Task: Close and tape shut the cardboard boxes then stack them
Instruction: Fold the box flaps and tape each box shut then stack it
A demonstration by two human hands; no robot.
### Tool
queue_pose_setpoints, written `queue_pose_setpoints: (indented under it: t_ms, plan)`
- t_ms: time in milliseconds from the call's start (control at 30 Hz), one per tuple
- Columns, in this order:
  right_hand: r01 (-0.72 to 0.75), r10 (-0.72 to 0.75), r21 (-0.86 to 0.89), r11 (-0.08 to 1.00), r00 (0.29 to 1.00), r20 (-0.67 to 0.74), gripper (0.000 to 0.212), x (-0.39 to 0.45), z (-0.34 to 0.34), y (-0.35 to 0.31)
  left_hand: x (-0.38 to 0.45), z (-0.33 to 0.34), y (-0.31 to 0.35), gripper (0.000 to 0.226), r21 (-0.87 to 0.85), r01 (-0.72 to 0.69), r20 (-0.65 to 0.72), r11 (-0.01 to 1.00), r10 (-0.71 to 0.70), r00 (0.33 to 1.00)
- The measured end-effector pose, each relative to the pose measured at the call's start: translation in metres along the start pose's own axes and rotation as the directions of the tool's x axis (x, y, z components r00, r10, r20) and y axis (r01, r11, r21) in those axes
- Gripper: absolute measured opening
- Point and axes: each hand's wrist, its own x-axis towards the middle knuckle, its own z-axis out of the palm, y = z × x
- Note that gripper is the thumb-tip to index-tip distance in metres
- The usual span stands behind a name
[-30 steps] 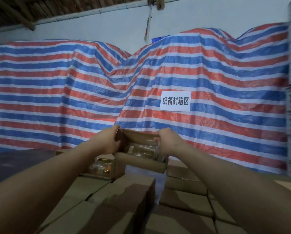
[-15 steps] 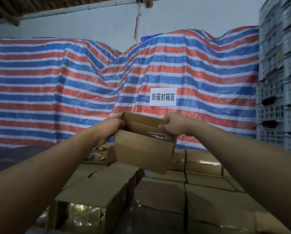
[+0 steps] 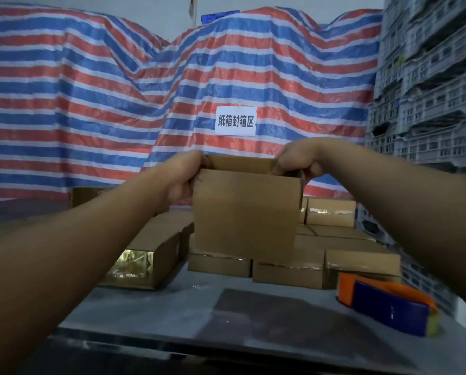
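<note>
Clearance first: I see a bare grey stretch of table (image 3: pixel 156 309) between the near edge and the row of boxes, with a darker rectangular patch (image 3: pixel 280 318) toward the middle. I hold the open cardboard box (image 3: pixel 245 212) in the air above that stretch, its top flaps unfolded. The left hand (image 3: pixel 181 177) grips the box's upper left corner, fingers curled round the edge. The right hand (image 3: pixel 296 161) pinches the upper right rim, thumb on the near side and fingers curled over the top. The box's lower edge hangs just in front of the taped boxes (image 3: pixel 285 269) lined up behind it on the table; I cannot tell whether it touches them. To the left, another box (image 3: pixel 148 250) lies on its side with its open end facing me, shiny contents showing inside. At the right edge of the table rests an orange and blue tape dispenser (image 3: pixel 386 304), well apart from both hands. Grey plastic crates (image 3: pixel 429 82) stand stacked at the far right. A red, white and blue striped tarpaulin (image 3: pixel 91 104) closes off the back, carrying a white paper sign (image 3: pixel 235 121).
</note>
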Motion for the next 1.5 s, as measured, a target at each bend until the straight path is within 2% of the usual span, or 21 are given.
queue_pose_setpoints:
  t_ms: [67, 133, 433, 600, 800, 900, 1100, 1233, 1333, 1500]
  plan:
    - [-0.035, 0.035, 0.009, 0.999, 0.999, 0.008, 0.008, -0.003, 0.002, 0.014, -0.001, 0.011, -0.007, 0.017, -0.030, 0.051, 0.021, 0.998, -0.050, 0.999]
    - [-0.060, 0.059, 0.021, 0.998, 0.998, 0.012, 0.008, -0.002, 0.006, 0.029, 0.004, 0.021, -0.016, 0.018, -0.040, 0.039, 0.014, 0.998, -0.039, 0.999]
    - [-0.169, 0.165, 0.072, 0.983, 0.985, 0.051, 0.021, 0.020, 0.029, 0.098, 0.023, 0.061, -0.073, 0.015, -0.017, 0.130, 0.025, 0.991, -0.130, 0.991]
    - [-0.186, 0.178, 0.088, 0.979, 0.980, 0.089, 0.020, 0.035, 0.044, 0.127, 0.039, 0.072, -0.096, 0.018, 0.021, 0.195, 0.006, 0.981, -0.195, 0.981]
    - [-0.157, 0.150, 0.119, 0.980, 0.986, 0.072, 0.015, 0.052, 0.053, 0.144, 0.054, 0.068, -0.118, 0.017, -0.015, 0.203, 0.063, 0.979, -0.202, 0.977]
    - [-0.148, 0.141, 0.162, 0.976, 0.988, 0.059, 0.023, 0.062, 0.058, 0.151, 0.061, 0.066, -0.127, 0.017, -0.070, 0.235, 0.074, 0.969, -0.230, 0.970]
    - [-0.141, 0.126, 0.426, 0.894, 0.990, 0.064, 0.028, 0.070, 0.066, 0.162, 0.072, 0.060, -0.145, 0.037, -0.259, 0.163, 0.149, 0.952, -0.128, 0.981]
    - [-0.137, 0.109, 0.415, 0.899, 0.990, 0.091, 0.029, 0.068, 0.062, 0.163, 0.081, 0.058, -0.151, 0.045, -0.344, 0.159, 0.192, 0.925, -0.097, 0.977]
    - [-0.151, 0.109, 0.415, 0.897, 0.986, 0.125, 0.031, 0.066, 0.059, 0.160, 0.081, 0.059, -0.151, 0.048, -0.338, 0.175, 0.188, 0.925, -0.116, 0.975]
    - [-0.162, 0.111, 0.519, 0.839, 0.986, 0.128, 0.037, 0.059, 0.062, 0.166, 0.077, 0.063, -0.145, 0.053, -0.346, 0.174, 0.175, 0.922, -0.119, 0.977]
